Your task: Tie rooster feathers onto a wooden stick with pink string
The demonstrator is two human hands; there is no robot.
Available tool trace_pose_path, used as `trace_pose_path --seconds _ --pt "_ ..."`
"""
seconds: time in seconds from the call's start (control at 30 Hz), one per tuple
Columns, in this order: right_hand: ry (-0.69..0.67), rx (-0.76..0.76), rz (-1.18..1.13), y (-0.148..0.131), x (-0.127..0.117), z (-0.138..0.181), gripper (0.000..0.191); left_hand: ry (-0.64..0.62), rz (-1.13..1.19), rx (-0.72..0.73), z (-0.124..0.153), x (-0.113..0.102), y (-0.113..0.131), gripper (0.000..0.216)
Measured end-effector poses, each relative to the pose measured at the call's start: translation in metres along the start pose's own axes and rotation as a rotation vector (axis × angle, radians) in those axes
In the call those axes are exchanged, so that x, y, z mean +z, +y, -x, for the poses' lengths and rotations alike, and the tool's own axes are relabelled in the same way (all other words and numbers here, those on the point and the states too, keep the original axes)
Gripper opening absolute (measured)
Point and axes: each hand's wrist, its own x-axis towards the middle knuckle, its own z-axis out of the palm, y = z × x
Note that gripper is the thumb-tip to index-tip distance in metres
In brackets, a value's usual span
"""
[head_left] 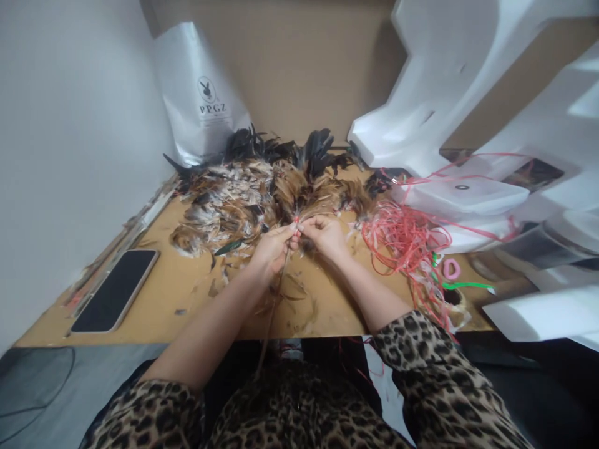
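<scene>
At the middle of the table, my left hand (277,246) and my right hand (325,236) meet at the base of a feather bundle (297,187). Both hands are closed in a pinch. Red string (296,219) shows around the quill ends between my fingertips. Brown feathers fan out away from me, with dark feather tips at the far end. A thin cord or stem (276,296) runs from beneath my left hand toward my lap. The exact hold of each finger is too small to make out. Left of the bundle lies a heap of brown, white and black feathers (224,206).
A phone (116,291) lies at the table's left. Tangled red string (402,237) spreads on the right, near a pink ring (452,269) and a green strip (468,286). A white bag (196,106) stands at the back left. White foam-like pieces (449,75) crowd the right side.
</scene>
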Motion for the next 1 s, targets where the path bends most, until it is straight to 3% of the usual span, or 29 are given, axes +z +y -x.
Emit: trace_pose_path --seconds 0.2,0.3,0.37,0.5,0.6,0.67,0.83,1.0 --pt "-0.050 -0.002 -0.008 0.004 -0.005 -0.002 0.028 0.000 0.089 -0.158 -0.004 -0.009 0.005 0.011" --pt "-0.159 0.035 0.124 -0.004 -0.026 -0.006 0.030 0.010 0.187 -0.177 -0.002 -0.013 0.012 0.011" --pt "-0.155 0.106 0.247 -0.010 -0.051 -0.010 0.032 0.033 0.273 -0.188 -0.001 -0.015 0.017 0.014" --pt "0.259 0.148 0.649 -0.013 -0.107 -0.019 0.027 0.024 0.372 -0.224 -0.001 -0.016 0.021 0.017" --pt "0.448 0.143 1.004 -0.007 -0.137 -0.023 0.024 0.016 0.389 -0.226 -0.003 -0.017 0.019 0.016" --pt "0.484 0.151 1.109 -0.001 -0.148 -0.026 0.027 0.025 0.380 -0.221 -0.004 -0.018 0.018 0.016" --pt "0.530 0.135 1.092 0.010 -0.157 -0.042 0.034 0.021 0.353 -0.189 -0.005 -0.019 0.015 0.017" --pt "0.486 0.052 0.986 0.015 -0.156 -0.056 0.020 0.007 0.352 -0.164 -0.005 -0.019 0.016 0.014"
